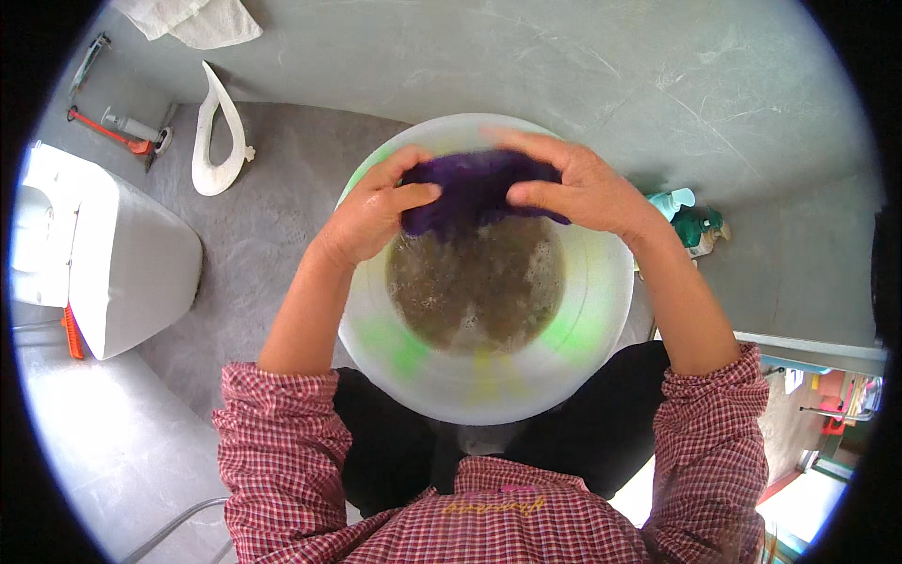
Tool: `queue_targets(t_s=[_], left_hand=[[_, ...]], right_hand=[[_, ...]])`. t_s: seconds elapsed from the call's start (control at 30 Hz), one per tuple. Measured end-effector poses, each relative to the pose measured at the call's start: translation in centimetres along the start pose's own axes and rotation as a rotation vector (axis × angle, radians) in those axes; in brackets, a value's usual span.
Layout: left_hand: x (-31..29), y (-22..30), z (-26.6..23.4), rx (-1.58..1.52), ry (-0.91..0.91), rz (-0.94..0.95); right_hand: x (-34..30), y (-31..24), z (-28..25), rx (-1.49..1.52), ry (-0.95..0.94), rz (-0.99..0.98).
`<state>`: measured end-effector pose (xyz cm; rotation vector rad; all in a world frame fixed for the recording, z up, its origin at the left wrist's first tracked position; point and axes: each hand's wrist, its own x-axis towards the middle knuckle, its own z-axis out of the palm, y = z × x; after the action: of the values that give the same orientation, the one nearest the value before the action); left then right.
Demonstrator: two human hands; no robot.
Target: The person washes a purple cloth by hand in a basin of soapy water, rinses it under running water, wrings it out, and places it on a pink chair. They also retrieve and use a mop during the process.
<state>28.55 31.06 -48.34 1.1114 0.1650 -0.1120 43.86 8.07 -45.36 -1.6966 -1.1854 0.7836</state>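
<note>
A wet, dark purple cloth [470,183] is stretched between my two hands over the far half of a large white basin [601,291]. My left hand [378,202] grips its left end, thumb on top. The right end is in my right hand [573,183], whose fingertips are blurred by motion. Murky brown water [474,287] with some foam fills the bottom of the basin, and the cloth's lower edge hangs at or just above it; I cannot tell which.
A white toilet [132,254] stands at the left. A white toilet seat ring [221,136] leans by the far wall, near a red-handled tool [113,130]. Bottles [691,221] stand right of the basin. A white towel [202,21] hangs at the upper left.
</note>
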Motion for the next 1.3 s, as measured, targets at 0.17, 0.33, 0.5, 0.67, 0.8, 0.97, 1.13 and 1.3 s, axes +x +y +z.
queue_targets(t_s=[0.17,0.33,0.5,0.67,0.8,0.97,1.13,1.3], left_hand=[[-0.5,-0.5,3.8,0.409,0.041,-0.005],[-1.0,-5.3,1.9,1.161,0.191,-0.01],[-0.5,-6.1,2.3,0.892,0.091,0.072],[1.1,-3.9,5.3,0.422,0.107,0.082],[2.7,-5.2,5.5,0.309,0.132,0.226],[2.9,-9.5,3.1,0.382,0.119,0.051],[2.3,-12.8,1.6,0.703,0.152,0.056],[0.7,-16.1,-0.6,0.793,0.107,-0.129]], right_hand=[[1.5,3.2,5.1,0.012,0.107,-0.066],[0.4,11.6,11.1,-0.503,-0.15,0.152],[1.9,6.4,7.9,-0.238,-0.136,0.129],[4.1,-5.4,2.1,0.096,0.012,0.023],[4.5,-10.8,0.3,0.313,0.232,0.003],[4.3,-13.3,-6.5,0.404,0.427,-0.169],[2.5,-18.0,-11.1,0.522,0.983,-0.078],[1.2,-23.2,-12.6,0.536,1.411,-0.203]])
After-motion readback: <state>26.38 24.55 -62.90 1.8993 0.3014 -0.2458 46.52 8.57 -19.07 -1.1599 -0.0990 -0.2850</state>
